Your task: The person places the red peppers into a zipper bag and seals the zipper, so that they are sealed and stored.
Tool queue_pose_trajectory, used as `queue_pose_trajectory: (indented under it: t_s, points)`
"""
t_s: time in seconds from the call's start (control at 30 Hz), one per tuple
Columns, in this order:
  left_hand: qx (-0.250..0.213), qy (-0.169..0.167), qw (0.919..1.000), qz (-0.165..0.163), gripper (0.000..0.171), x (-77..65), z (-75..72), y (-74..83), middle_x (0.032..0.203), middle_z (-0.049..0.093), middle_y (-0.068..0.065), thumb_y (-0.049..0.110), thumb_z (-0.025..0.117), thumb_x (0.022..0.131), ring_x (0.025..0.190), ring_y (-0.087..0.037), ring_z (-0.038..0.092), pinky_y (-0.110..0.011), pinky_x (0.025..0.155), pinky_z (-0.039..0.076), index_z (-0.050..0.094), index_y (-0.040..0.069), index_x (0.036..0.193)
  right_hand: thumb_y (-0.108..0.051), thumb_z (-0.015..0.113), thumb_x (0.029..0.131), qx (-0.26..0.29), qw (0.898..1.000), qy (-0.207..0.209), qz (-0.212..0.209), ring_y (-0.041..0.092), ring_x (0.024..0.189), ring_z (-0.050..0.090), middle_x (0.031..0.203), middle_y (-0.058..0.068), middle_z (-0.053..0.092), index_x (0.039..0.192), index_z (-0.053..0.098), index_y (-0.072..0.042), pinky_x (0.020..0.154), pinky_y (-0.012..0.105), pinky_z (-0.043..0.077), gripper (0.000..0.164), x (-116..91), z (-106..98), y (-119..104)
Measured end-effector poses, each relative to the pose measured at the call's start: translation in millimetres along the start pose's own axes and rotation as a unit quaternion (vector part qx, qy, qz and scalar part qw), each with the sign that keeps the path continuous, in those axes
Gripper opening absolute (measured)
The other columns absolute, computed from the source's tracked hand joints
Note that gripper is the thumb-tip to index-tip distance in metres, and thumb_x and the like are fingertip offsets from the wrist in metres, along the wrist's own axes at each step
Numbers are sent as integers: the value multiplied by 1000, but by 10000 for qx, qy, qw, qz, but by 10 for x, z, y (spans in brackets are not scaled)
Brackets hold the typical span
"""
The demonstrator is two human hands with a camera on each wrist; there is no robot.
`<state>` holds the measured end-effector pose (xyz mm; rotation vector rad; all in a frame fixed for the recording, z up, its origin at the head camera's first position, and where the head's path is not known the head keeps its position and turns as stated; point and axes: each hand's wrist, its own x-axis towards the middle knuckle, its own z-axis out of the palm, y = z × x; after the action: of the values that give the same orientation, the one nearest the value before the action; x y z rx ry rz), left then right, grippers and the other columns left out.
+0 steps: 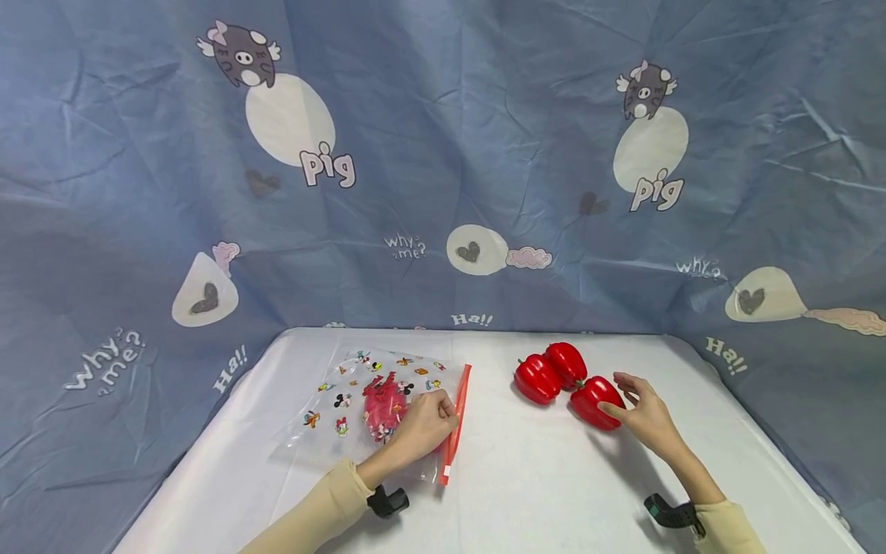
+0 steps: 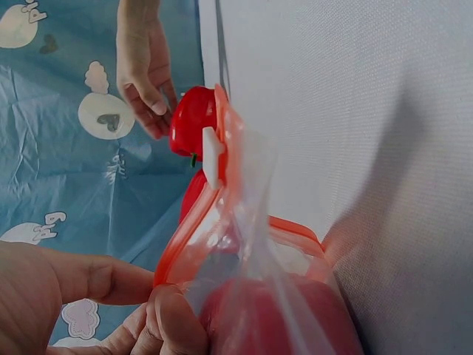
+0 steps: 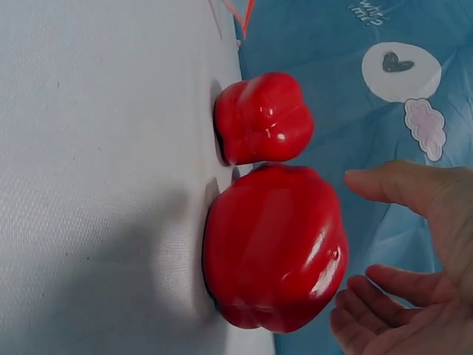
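Note:
A clear zip bag (image 1: 325,446) printed with cartoon figures lies on the left of the table, its orange-red zip edge (image 1: 462,392) facing right. My left hand (image 1: 424,423) pinches that edge between thumb and finger, and the mouth gapes in the left wrist view. Inside the bag is a red bell pepper (image 2: 277,318). Three more red bell peppers sit to the right; the nearest bell pepper (image 1: 597,403) is beside my right hand (image 1: 647,415). Thumb and fingers of that hand are spread over it, with a gap showing in the right wrist view.
The two other bell peppers (image 1: 537,378) stand close together just behind and left of the nearest one. A white cloth covers the table (image 1: 526,485). Behind it hangs a blue curtain (image 1: 415,154) with pig prints, which also runs along both sides.

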<state>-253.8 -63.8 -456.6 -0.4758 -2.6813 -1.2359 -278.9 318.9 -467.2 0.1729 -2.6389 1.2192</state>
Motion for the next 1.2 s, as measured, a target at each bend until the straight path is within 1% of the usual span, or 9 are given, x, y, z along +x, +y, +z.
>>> queue_pose_trajectory:
  t_s: [0.1, 0.43, 0.6, 0.8, 0.9, 1.03, 1.2]
  points:
    - [10, -8, 10000, -47, 9, 4, 0, -2, 58, 51, 6, 4, 61, 76, 51, -3, 44, -19, 47, 38, 58, 10, 71, -16, 76, 81, -43, 9999, -84, 82, 47, 124, 46, 135, 31, 46, 135, 40, 12, 101, 52, 40, 71, 3, -2, -1]
    - [47, 10, 10000, -28, 8, -1, 0, 0, 58, 50, 6, 5, 60, 76, 51, -3, 44, -19, 47, 37, 58, 10, 71, -19, 75, 81, -72, 9988, -345, 352, 48, 124, 45, 135, 33, 44, 137, 38, 13, 101, 55, 41, 74, -3, 27, 75]
    - [3, -15, 10000, -56, 8, 1, -4, 12, 58, 50, 6, 5, 60, 76, 51, -3, 44, -19, 47, 37, 58, 9, 71, -20, 75, 81, -97, 9988, -347, 339, 48, 123, 45, 134, 33, 45, 137, 39, 12, 100, 56, 41, 74, -6, 34, 94]
    - [6, -10, 10000, -59, 8, -2, 5, -1, 57, 51, 5, 4, 60, 76, 51, -3, 45, -20, 47, 38, 58, 9, 71, -15, 74, 81, -174, 9992, -287, 235, 47, 123, 47, 133, 32, 46, 135, 40, 13, 100, 54, 42, 69, -3, 42, 118]
    - [15, 26, 10000, -3, 8, -5, 11, -9, 57, 51, 5, 4, 60, 76, 50, -3, 44, -19, 46, 38, 58, 9, 71, -11, 72, 82, -117, 9992, -320, 224, 47, 123, 46, 134, 33, 45, 134, 40, 14, 100, 54, 41, 67, -8, 44, 130]
    - [8, 36, 10000, 2, 9, -10, 9, -7, 57, 50, 6, 3, 60, 76, 50, -2, 43, -19, 46, 37, 58, 9, 70, -8, 69, 82, -80, 9986, -422, 299, 48, 124, 45, 135, 33, 44, 134, 39, 14, 100, 54, 42, 65, -18, 48, 148]
    - [-7, -11, 10000, -5, 9, -2, 1, -1, 57, 51, 5, 3, 60, 77, 50, -2, 44, -19, 46, 37, 58, 9, 71, -9, 68, 83, -161, 9977, -526, 403, 49, 123, 45, 134, 35, 44, 135, 38, 15, 98, 55, 43, 65, -19, 35, 154]
